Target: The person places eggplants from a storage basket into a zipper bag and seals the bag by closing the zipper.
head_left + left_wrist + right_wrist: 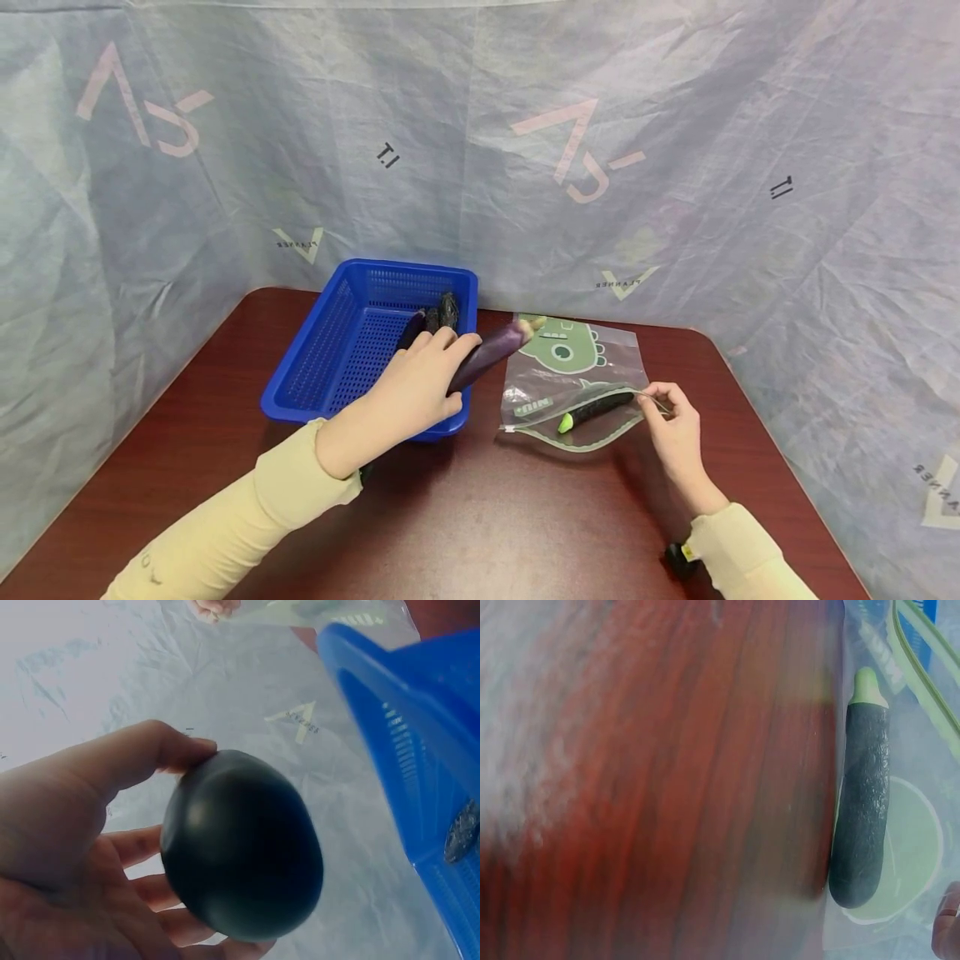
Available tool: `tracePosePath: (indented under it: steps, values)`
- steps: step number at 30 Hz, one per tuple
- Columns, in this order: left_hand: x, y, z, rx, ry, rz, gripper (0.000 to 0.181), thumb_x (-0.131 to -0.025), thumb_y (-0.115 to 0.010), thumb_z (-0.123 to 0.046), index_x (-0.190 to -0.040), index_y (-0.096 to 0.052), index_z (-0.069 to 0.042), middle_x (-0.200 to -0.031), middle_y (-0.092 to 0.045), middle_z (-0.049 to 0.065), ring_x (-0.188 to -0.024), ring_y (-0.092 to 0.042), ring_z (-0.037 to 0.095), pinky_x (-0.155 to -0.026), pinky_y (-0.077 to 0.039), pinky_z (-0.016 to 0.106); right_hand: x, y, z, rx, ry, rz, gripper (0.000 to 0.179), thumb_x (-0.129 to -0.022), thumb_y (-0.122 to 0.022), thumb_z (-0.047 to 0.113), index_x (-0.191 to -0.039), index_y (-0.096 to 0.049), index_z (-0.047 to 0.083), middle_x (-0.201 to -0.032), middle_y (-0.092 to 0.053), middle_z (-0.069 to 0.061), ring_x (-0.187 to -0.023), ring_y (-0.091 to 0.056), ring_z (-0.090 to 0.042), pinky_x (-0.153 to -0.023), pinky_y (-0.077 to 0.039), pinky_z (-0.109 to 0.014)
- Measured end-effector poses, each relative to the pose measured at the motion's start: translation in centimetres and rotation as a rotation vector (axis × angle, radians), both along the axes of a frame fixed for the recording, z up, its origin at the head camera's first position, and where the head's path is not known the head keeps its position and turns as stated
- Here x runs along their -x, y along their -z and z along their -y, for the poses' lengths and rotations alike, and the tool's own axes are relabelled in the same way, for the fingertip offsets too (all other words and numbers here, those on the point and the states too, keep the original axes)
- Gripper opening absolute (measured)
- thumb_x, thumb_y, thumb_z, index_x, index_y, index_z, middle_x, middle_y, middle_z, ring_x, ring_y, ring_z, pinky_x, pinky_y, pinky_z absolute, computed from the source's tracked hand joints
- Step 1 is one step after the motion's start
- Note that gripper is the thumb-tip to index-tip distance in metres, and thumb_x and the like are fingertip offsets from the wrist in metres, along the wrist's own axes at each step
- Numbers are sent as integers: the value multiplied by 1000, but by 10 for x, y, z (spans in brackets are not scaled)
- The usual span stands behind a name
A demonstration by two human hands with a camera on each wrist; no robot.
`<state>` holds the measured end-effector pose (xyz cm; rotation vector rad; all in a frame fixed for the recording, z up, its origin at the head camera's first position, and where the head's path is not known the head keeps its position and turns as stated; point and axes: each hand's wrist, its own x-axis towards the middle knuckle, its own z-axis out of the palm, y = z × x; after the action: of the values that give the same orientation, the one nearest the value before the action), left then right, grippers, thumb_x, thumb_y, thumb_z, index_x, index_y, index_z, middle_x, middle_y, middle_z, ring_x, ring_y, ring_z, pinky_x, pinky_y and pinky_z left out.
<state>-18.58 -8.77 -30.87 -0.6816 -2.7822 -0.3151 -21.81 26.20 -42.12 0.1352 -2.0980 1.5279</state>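
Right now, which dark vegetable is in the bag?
The dark one with the light-green end, inside the clear bag; the left hand grips the purple eggplant, the others lie in the blue basket.

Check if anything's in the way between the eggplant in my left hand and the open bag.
Nothing visible stands between the eggplant and the bag. Your right hand pinches the bag's edge, off to the far side. A dark vegetable lies just inside the opening, so it might crowd the entry.
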Motion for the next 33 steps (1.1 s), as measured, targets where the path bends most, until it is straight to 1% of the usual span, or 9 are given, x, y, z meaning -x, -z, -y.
tracePosePath:
  steps: [5,13,20,26,28,33]
  values:
    - [-1,5,-8,26,20,-26,66,-74,-76,-23,-133,-46,-18,-109,-56,6,-93,-53,26,-59,-47,38,0,-1,1,2,4,-4,7,-84,-61,-6,-91,-59,-8,-80,-61,8,-74,-57,-1,-64,-43,-13]
    - [-4,11,-21,49,62,-88,66,-73,-76,-23,-131,-46,-18,-108,-53,5,-93,-53,26,-61,-46,40,-1,-2,1,-4,6,-4,7,-84,-61,-7,-91,-59,-9,-80,-61,7,-75,-57,-1,-63,-43,-13]
    - [-7,16,-31,67,64,-141,64,-74,-75,-24,-131,-48,-18,-110,-52,6,-94,-52,27,-61,-44,40,0,-3,2,6,12,13,7,-85,-61,-6,-92,-60,-8,-80,-61,7,-74,-57,-2,-62,-42,-13]
    - [-8,24,-38,115,77,-213,61,-74,-75,-27,-129,-49,-19,-109,-53,6,-91,-52,26,-57,-44,38,0,-3,3,5,9,12,7,-85,-60,-6,-92,-59,-8,-80,-61,7,-75,-58,-1,-64,-43,-13]
    - [-8,27,-40,128,86,-218,62,-73,-76,-27,-128,-49,-19,-109,-53,6,-91,-52,25,-56,-44,38,0,-3,3,8,6,10,7,-85,-60,-6,-92,-59,-9,-79,-61,7,-74,-58,0,-64,-43,-13]
    - [-10,33,-45,150,97,-203,66,-70,-79,-26,-128,-48,-21,-110,-52,5,-94,-50,24,-58,-44,38,1,-3,4,19,14,2,7,-85,-60,-7,-92,-59,-9,-79,-61,7,-74,-58,0,-64,-43,-13]
